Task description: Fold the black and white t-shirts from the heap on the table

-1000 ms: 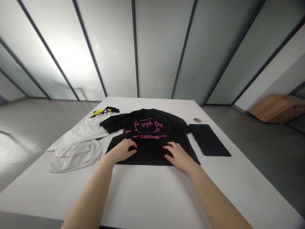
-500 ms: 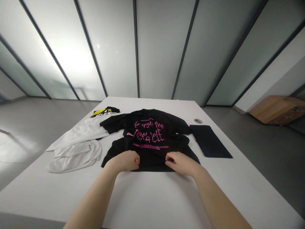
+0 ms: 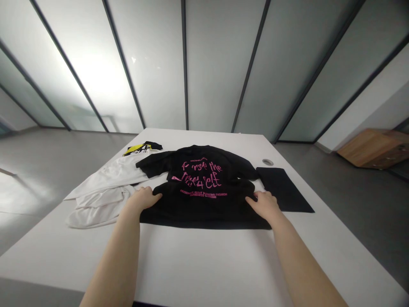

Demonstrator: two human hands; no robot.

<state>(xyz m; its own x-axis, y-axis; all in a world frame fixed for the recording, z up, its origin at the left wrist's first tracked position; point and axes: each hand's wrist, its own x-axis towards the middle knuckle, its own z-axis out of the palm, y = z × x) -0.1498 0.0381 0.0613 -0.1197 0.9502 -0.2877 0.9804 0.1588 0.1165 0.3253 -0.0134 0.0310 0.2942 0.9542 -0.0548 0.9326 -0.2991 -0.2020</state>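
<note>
A black T-shirt point(image 3: 204, 211) with pink lettering lies spread on the white table, its collar away from me and its hem nearest me. At the lower left side of the shirt, my left hand point(image 3: 143, 199) is closed on the edge, thumb over the cloth. My right hand point(image 3: 264, 204) grips the opposite side edge, its thumb pointing inward; its other fingertips are partly hidden. Some folds show in the fabric along both sides below the sleeves.
Rumpled white clothing point(image 3: 99, 207) lies to the left, near a black and yellow garment point(image 3: 140, 149). A folded black cloth point(image 3: 284, 189) and a roll of tape point(image 3: 267, 162) are on the right of the table point(image 3: 204, 260). Beyond stands a frosted glass partition point(image 3: 217, 64).
My hands have moved apart from the middle of the hem, outward and slightly away from me, to the shirt's two sides. The lower part of the shirt now lies flatter, its hem in full view.
</note>
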